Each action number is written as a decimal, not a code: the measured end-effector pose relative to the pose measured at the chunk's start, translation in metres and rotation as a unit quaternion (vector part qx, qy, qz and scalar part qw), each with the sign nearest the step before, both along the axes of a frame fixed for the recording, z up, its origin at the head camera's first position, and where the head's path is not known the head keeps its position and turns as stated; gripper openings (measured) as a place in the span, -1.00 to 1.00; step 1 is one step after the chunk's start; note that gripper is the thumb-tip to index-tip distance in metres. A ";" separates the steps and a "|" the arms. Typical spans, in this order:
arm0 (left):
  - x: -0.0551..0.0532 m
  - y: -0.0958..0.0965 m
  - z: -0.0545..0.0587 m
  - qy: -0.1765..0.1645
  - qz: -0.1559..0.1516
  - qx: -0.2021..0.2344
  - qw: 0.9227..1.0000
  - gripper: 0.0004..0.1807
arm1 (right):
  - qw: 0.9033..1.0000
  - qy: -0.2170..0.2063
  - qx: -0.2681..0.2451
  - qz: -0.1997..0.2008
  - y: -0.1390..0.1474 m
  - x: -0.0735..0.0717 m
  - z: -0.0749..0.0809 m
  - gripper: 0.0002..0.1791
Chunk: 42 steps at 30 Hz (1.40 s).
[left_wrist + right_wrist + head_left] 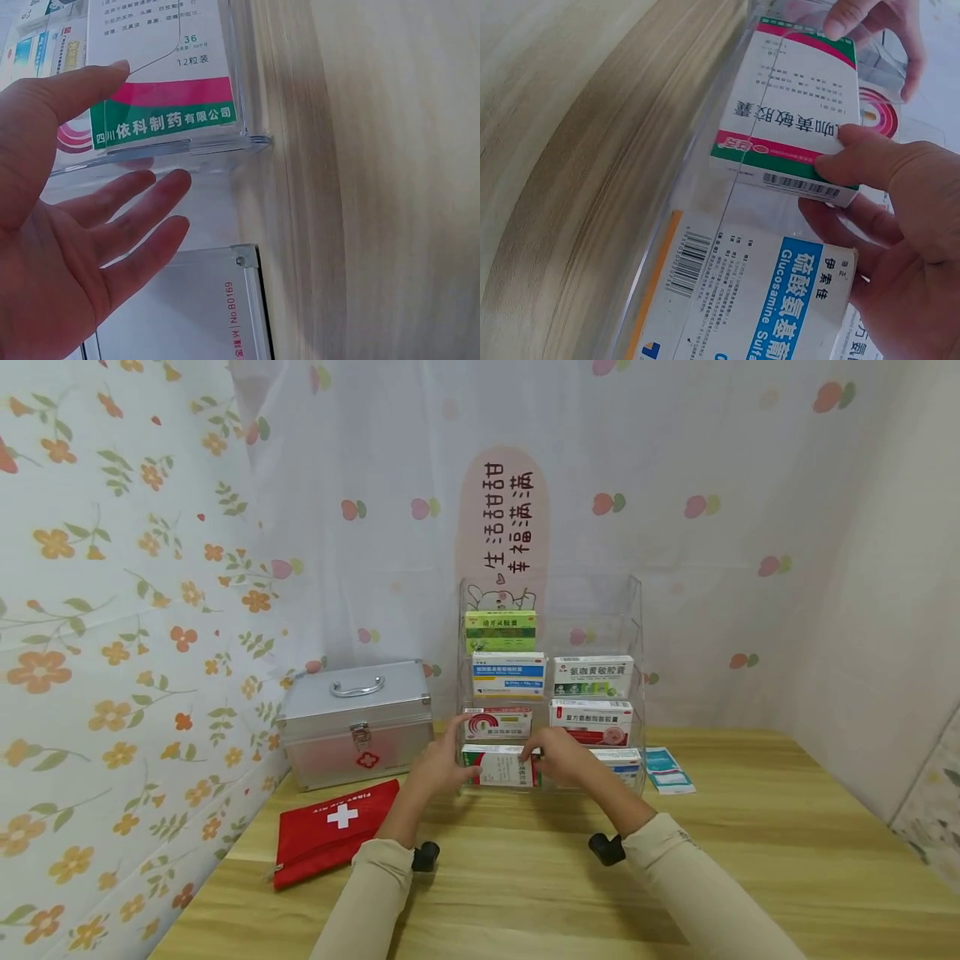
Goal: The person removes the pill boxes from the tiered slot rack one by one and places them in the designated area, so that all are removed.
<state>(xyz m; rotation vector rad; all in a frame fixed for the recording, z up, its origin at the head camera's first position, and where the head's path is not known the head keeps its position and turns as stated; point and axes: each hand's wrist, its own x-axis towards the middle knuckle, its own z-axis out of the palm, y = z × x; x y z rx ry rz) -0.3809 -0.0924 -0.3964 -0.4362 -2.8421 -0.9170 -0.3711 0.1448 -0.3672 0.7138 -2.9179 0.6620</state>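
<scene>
Two hands, right pinching white box, left spread at its end

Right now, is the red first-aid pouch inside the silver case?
No, the red pouch lies on the table in front of the silver case.

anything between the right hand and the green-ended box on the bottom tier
Nothing visible: the right hand grips the green-ended box at one end. A clear front lip covers only the box's lower front.
</scene>
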 end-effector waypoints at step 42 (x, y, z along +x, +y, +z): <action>0.003 0.003 -0.001 -0.009 -0.014 0.027 1.000 0.05 | 0.962 0.190 -0.194 0.013 0.046 0.050 0.015 -0.55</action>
